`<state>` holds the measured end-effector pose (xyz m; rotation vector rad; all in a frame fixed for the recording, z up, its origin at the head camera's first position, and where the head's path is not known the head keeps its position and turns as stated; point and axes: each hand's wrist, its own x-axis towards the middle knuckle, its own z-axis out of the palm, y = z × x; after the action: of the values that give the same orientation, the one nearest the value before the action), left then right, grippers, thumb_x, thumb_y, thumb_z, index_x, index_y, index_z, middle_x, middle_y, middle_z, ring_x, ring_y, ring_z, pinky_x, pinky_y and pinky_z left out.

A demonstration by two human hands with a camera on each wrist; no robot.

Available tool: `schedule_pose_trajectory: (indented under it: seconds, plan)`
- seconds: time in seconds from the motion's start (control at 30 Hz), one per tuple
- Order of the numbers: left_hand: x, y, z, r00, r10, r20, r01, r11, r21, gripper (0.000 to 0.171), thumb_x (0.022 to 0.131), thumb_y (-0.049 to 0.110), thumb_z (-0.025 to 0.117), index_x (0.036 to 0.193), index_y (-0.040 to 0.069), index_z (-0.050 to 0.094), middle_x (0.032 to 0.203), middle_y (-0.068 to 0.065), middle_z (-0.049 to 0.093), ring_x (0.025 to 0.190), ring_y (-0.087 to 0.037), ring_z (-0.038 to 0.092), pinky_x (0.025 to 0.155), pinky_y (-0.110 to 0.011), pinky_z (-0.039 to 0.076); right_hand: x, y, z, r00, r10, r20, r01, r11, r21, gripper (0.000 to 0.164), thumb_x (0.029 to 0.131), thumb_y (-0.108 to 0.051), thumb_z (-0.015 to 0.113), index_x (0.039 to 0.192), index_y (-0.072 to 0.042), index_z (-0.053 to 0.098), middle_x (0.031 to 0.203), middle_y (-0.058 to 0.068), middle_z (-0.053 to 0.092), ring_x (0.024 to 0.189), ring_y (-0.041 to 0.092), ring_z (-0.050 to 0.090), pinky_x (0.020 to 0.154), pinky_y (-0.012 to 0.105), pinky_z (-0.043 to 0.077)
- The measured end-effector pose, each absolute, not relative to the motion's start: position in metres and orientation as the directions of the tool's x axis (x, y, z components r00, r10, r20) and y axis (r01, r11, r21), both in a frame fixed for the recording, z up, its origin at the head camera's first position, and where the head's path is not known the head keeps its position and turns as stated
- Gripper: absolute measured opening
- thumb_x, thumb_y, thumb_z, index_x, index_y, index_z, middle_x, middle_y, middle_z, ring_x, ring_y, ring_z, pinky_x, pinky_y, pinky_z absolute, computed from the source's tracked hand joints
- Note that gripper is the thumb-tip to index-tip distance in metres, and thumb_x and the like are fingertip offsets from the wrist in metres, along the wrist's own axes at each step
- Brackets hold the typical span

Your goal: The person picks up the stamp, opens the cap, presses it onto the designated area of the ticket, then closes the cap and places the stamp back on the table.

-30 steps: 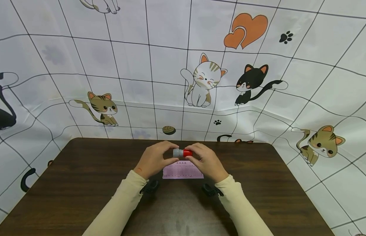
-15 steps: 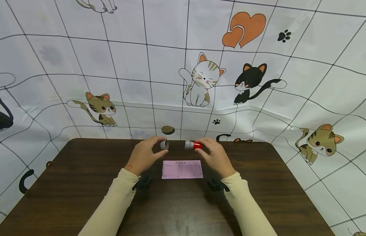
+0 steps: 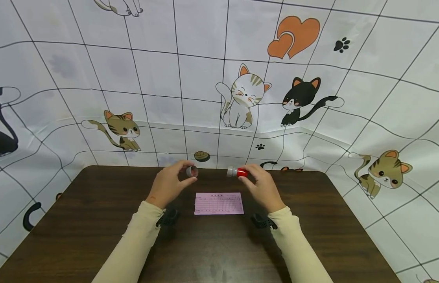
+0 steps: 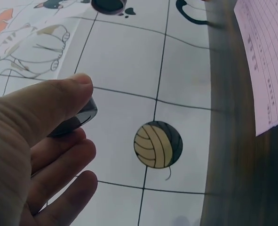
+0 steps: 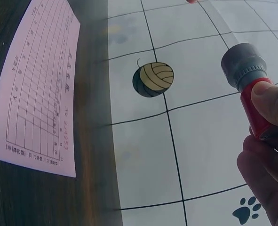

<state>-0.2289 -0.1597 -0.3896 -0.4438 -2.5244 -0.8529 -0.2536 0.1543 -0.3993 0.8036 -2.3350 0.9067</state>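
Observation:
My left hand [image 3: 170,182] pinches a small grey cap [image 3: 192,171] between thumb and fingers; the left wrist view shows that cap [image 4: 75,120] under the thumb. My right hand [image 3: 261,184] grips a red stamp [image 3: 237,172] with a grey threaded end, uncapped and pointing left; in the right wrist view the stamp [image 5: 250,84] sticks up from my fingers. The two hands are held apart above the far edge of the dark wooden table [image 3: 99,220]. A pink printed slip [image 3: 218,203] lies flat on the table between and below them.
A white cloth with cartoon cats [image 3: 240,94] hangs behind and around the table. A yarn-ball print [image 3: 201,156] sits just beyond the table's far edge. Black wrist straps [image 3: 262,222] show on both cream sleeves.
The cap has come off the stamp. My left hand has carried it left while my right hand moved the stamp right and slightly up, so the hands are now apart.

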Motion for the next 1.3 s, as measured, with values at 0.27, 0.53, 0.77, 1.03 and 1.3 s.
schedule_pose_trajectory:
  seconds: [0.27,0.53,0.77,1.03,1.3]
  plan:
    - [-0.234,-0.168,-0.395,-0.883,0.139,0.449,0.383,0.767,0.515,0.047,0.088,0.031,0.085,0.129,0.015,0.067,0.115,-0.007,0.076,0.103,-0.028,0.072,0.087,-0.051,0.058,-0.259,0.16,-0.406,-0.711,-0.319,0.626,-0.659,0.611,-0.438,0.029,0.092,-0.012,0.08,0.119,-0.009,0.072,0.115,0.006,0.072,0.101,0.022,0.068,0.084,0.044,0.058]
    - [-0.238,-0.173,-0.398,-0.865,0.138,0.483,0.405,0.76,0.508,0.045,0.088,0.029,0.085,0.127,0.012,0.07,0.123,-0.007,0.069,0.109,-0.027,0.066,0.094,-0.051,0.056,-0.265,0.165,-0.41,-0.752,-0.285,0.594,-0.617,0.621,-0.484,0.031,0.091,-0.011,0.08,0.12,-0.008,0.072,0.116,0.006,0.071,0.102,0.022,0.068,0.085,0.044,0.058]
    - [-0.239,-0.175,-0.404,-0.862,0.138,0.488,0.4,0.777,0.486,0.053,0.091,0.031,0.082,0.137,0.009,0.066,0.124,-0.009,0.067,0.11,-0.028,0.066,0.094,-0.052,0.056,-0.266,0.171,-0.412,-0.778,-0.263,0.571,-0.587,0.63,-0.509,0.03,0.092,-0.014,0.079,0.121,-0.007,0.072,0.116,0.007,0.072,0.103,0.023,0.068,0.086,0.044,0.057]
    - [-0.241,-0.178,-0.406,-0.878,0.127,0.461,0.377,0.777,0.505,0.046,0.091,0.03,0.082,0.13,0.01,0.07,0.118,-0.007,0.067,0.105,-0.027,0.065,0.094,-0.052,0.055,-0.269,0.176,-0.415,-0.797,-0.258,0.546,-0.562,0.647,-0.516,0.031,0.092,-0.013,0.079,0.122,-0.008,0.071,0.114,0.008,0.071,0.102,0.024,0.067,0.089,0.046,0.057]
    - [-0.245,-0.185,-0.418,-0.908,0.069,0.414,0.309,0.778,0.548,0.046,0.089,0.028,0.084,0.127,0.007,0.071,0.119,-0.01,0.07,0.109,-0.03,0.067,0.098,-0.054,0.053,-0.272,0.19,-0.418,-0.812,-0.247,0.529,-0.536,0.674,-0.509,0.031,0.091,-0.013,0.08,0.121,-0.008,0.072,0.111,0.01,0.072,0.099,0.027,0.068,0.088,0.049,0.057]
